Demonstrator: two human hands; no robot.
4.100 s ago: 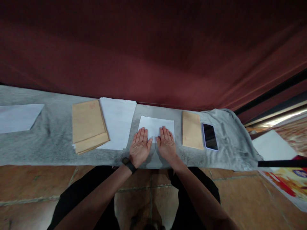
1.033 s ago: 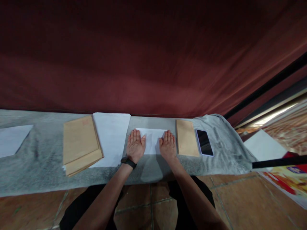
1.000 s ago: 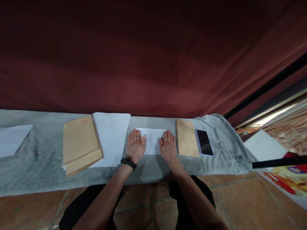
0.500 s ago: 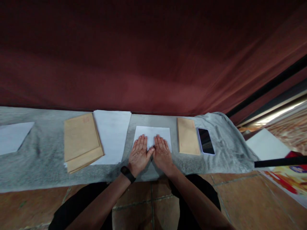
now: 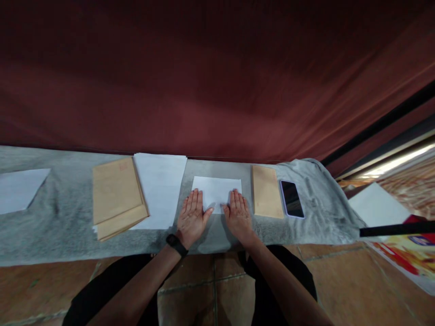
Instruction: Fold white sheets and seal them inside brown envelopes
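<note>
A small white sheet of paper (image 5: 217, 190), apparently folded, lies flat on the grey cloth in front of me. My left hand (image 5: 192, 218) rests palm down over its left edge, fingers stretched out and thumb pointing inward. Over the right edge lies my right hand (image 5: 238, 218), also flat with its fingers extended. Neither hand grips anything. Left of my left hand is a stack of white paper (image 5: 163, 190), partly covered by brown envelopes (image 5: 117, 190). Close to my right hand, on its other side, is another brown envelope (image 5: 267, 192).
A phone (image 5: 292, 199) lies right of the single envelope. More white paper (image 5: 20, 190) is at the far left. Grey cloth (image 5: 326, 203) covers the narrow surface, with a dark red fabric wall (image 5: 204, 90) behind. A colourful printed box (image 5: 414, 253) sits at the lower right.
My hands have slid apart from the middle of the white paper, the left one outward to the left and the right one outward to the right.
</note>
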